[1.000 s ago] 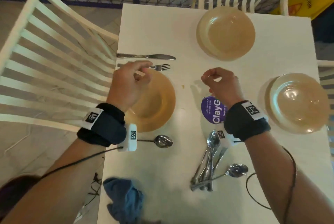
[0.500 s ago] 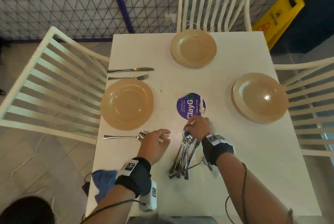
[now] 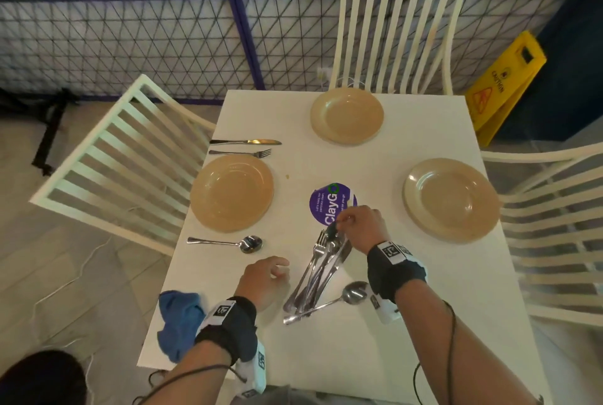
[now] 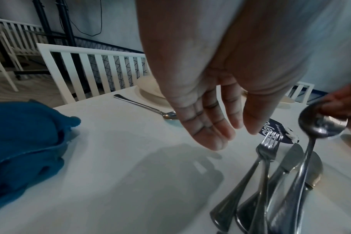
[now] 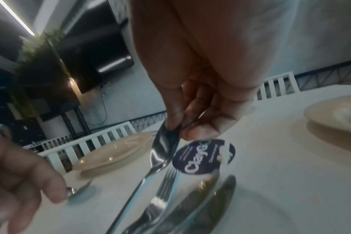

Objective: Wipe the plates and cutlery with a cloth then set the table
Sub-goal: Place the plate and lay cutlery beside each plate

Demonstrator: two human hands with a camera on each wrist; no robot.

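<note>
My right hand (image 3: 342, 223) pinches the bowl of a spoon (image 5: 166, 145) and lifts that end off the loose cutlery pile (image 3: 318, 277) of forks, knives and spoons near the table's front. My left hand (image 3: 272, 272) hovers open just left of the pile, fingers relaxed (image 4: 214, 133), holding nothing. Three tan plates sit at the left (image 3: 231, 192), far (image 3: 346, 115) and right (image 3: 452, 199) places. A knife (image 3: 244, 142) and fork (image 3: 239, 153) lie beyond the left plate, a spoon (image 3: 228, 243) in front of it. The blue cloth (image 3: 177, 319) is crumpled at the front left corner.
A round purple sticker (image 3: 331, 205) marks the white table's (image 3: 408, 323) middle. Another spoon (image 3: 332, 301) lies across the pile's handles. White slatted chairs stand at the left (image 3: 124, 156), far (image 3: 396, 39) and right (image 3: 554, 235) sides. A yellow caution sign (image 3: 507, 84) stands on the floor beyond.
Both hands pulled back from the left plate to the cutlery pile. My right hand has taken a spoon by its bowl and raised it. My head has moved back, showing more of the table.
</note>
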